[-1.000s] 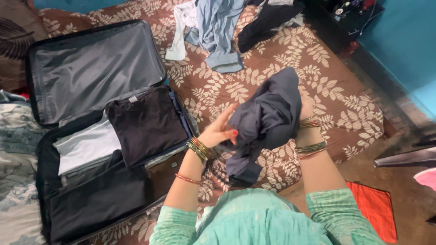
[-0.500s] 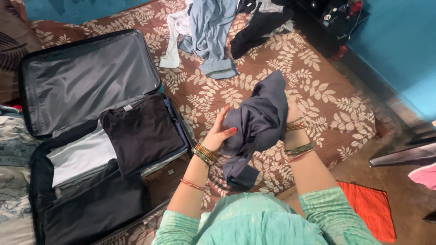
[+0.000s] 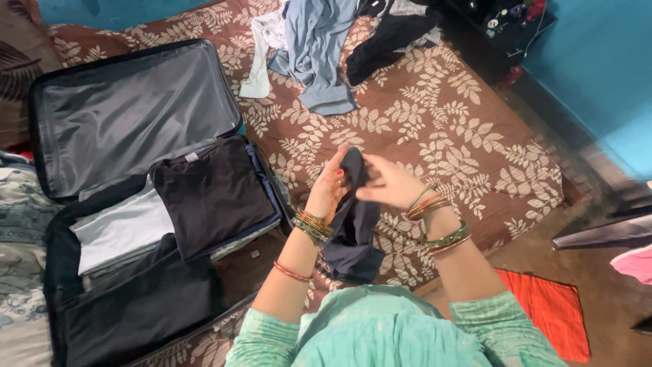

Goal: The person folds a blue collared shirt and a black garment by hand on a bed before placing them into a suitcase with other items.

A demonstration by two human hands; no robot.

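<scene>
A dark grey garment hangs in a narrow bunch in front of me, over the bed's edge. My left hand grips its upper part from the left, fingers curled around the cloth. My right hand pinches the same top end from the right, close against the left hand. Both wrists carry several bangles. The garment's lower end droops near my green top.
An open black suitcase lies at left on the leaf-patterned bedspread, holding a folded dark shirt and a white one. Loose clothes are heaped at the bed's far side. An orange cloth lies on the floor at right.
The garment was spread wide and raised between my hands; now it is gathered into a narrow bunch, and my right hand has moved left to meet the left hand.
</scene>
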